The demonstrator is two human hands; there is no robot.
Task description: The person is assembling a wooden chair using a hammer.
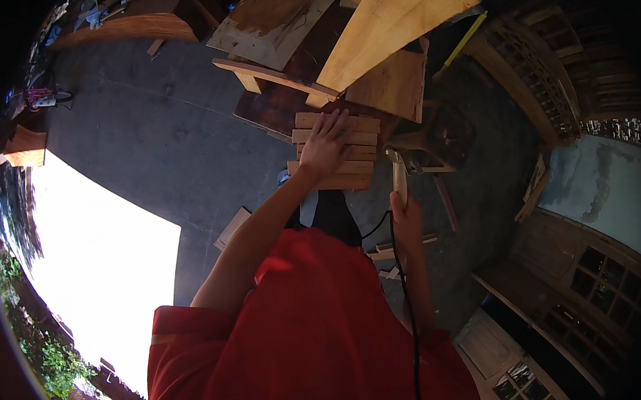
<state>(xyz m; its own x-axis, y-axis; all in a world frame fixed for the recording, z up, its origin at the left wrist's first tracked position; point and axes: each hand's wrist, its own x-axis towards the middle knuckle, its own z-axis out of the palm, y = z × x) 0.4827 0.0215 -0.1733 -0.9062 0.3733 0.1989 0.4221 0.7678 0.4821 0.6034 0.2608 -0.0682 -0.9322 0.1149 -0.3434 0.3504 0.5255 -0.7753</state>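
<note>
My left hand [326, 147] lies flat with fingers spread on a stack of several wooden slats [359, 139], set side by side in front of my body. Its palm and fingers hide the middle of the slats. To the right of them, my right hand [406, 214] is closed around the pale handle of a hammer [399, 176]. The hammer's head points away from me, close to the slats' right edge but apart from them. A black cord [397, 268] runs past my right forearm and down over my red shirt.
Beyond the slats stands a wooden workpiece with a long pale board [392, 35] and a brown-stained panel [271, 19]. A dark stool [448, 138] is right of the hammer. Wood offcuts [445, 203] lie on the grey floor [145, 114]. Paned wooden doors [600, 276] stand at right.
</note>
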